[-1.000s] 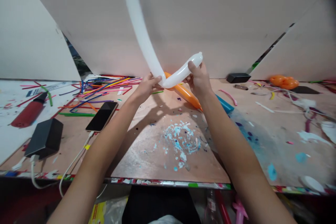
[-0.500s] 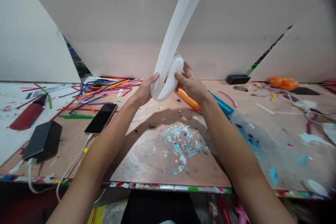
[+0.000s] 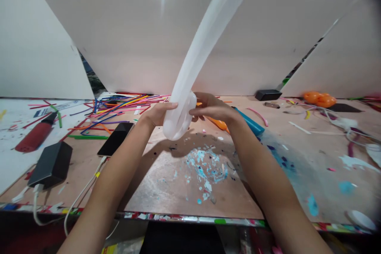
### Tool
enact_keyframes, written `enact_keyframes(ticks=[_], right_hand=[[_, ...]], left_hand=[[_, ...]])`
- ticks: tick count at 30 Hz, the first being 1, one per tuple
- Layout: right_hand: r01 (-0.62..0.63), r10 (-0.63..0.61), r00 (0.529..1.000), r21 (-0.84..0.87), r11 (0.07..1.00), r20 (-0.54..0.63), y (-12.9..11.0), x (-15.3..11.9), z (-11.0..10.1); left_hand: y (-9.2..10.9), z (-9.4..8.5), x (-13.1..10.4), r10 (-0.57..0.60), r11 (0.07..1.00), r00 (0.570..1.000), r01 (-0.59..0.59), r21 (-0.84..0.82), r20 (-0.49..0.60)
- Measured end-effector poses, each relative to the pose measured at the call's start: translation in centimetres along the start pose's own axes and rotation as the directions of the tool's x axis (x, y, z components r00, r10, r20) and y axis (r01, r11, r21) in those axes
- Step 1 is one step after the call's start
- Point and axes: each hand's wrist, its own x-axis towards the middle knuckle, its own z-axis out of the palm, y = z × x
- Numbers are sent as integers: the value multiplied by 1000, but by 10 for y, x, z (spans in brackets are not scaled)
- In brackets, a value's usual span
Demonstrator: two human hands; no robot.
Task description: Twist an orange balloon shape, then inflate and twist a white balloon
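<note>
A long white modelling balloon [image 3: 199, 53] rises from between my hands and runs out past the top of the view. Its lower end is folded back on itself into a loop. My left hand [image 3: 159, 113] is closed on the left side of the fold, thumb lying on the balloon. On the right, my right hand [image 3: 210, 109] grips the folded end with thumb and fingers; some of its fingertips are hidden behind the balloon. Beyond my right wrist lie an orange balloon [image 3: 218, 123] and a blue balloon pump or tube [image 3: 249, 122], both partly covered.
Many uninflated balloons [image 3: 119, 105] lie scattered at the back left. A phone [image 3: 115, 139], a dark charger block [image 3: 51, 164] with cables and a red bottle [image 3: 35, 135] are on the left. An inflated orange balloon shape [image 3: 319, 99] sits at right. White boards [image 3: 133, 35] stand behind.
The folded end of the balloon has come lower and slightly left with both hands, and its fold is pressed closer to the long part. The view has tilted up a little.
</note>
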Motion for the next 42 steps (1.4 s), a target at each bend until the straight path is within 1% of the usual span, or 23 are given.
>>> enact_keyframes(ticks=[2,5,9,11,13,16,18,19,22,25,27,29,31,32,33,35,36,37,38,39,40,41,42], right_hand=[[-18,17,1000,-11,1000,-23,0,-1,-1],[-60,57,996,-55,997,-65,2,-2,-2],[-87,66,988,-145,986,-142,9,0,-2],[-103,69,984,-211,972,-166,11,0,-2],[-116,73,985,-281,953,-156,10,0,-4],[-105,83,994,-349,931,-77,7,-1,-8],[-99,91,995,-389,916,-40,6,0,-11],[-99,88,995,-403,910,-44,7,0,-11],[-78,32,992,-390,918,-123,10,3,-8],[-51,-61,963,-396,917,-264,14,6,-2],[-52,-140,923,-475,878,-359,16,7,0],[-56,-204,900,-566,823,-386,18,8,1],[-65,-238,905,-669,740,-352,19,8,0],[-80,-249,911,-736,672,-327,18,8,0],[-90,-266,919,-810,579,-291,17,9,1],[-69,-310,934,-938,339,-181,14,9,3],[-24,-332,938,-976,218,-97,12,10,5],[51,-349,937,-993,110,9,9,10,7],[148,-354,926,-989,23,130,6,11,8],[252,-341,906,-967,-39,250,2,11,10],[347,-305,885,-935,-74,352,-2,11,11],[424,-247,868,-902,-79,430,-6,10,11],[476,-180,860,-878,-60,478,-10,10,12]], left_hand=[[-2,-1,2,-23,1000,1000,23,6,16],[-5,-4,5,-42,999,999,42,3,7],[-9,-10,5,-100,995,989,101,9,-111],[-11,-12,3,-145,989,980,147,2,-137],[-12,-12,2,-170,985,979,168,-31,-114],[-15,-10,-2,-160,983,985,152,-100,-71],[-16,-6,-4,-151,981,985,140,-136,-78],[-16,-4,-5,-152,979,985,138,-148,-87],[-16,-1,-6,-141,979,983,120,-165,-121],[-17,-3,-1,-120,982,983,97,-161,-138],[-17,-6,3,-140,981,979,117,-154,-146],[-18,-8,6,-184,975,970,160,-151,-160],[-18,-10,7,-208,972,962,183,-146,-178],[-18,-10,7,-203,974,962,180,-134,-183],[-17,-11,7,-196,978,963,178,-112,-186],[-16,-14,5,-213,977,955,207,-51,-208],[-14,-15,3,-250,967,940,253,-19,-232],[-13,-18,2,-304,948,917,318,12,-259],[-11,-20,0,-361,921,890,387,45,-280],[-10,-22,-1,-402,893,870,441,86,-286],[-8,-23,-2,-425,870,864,473,142,-271],[-5,-23,-3,-429,851,871,479,217,-241],[-3,-23,-4,-411,837,888,457,302,-203]])
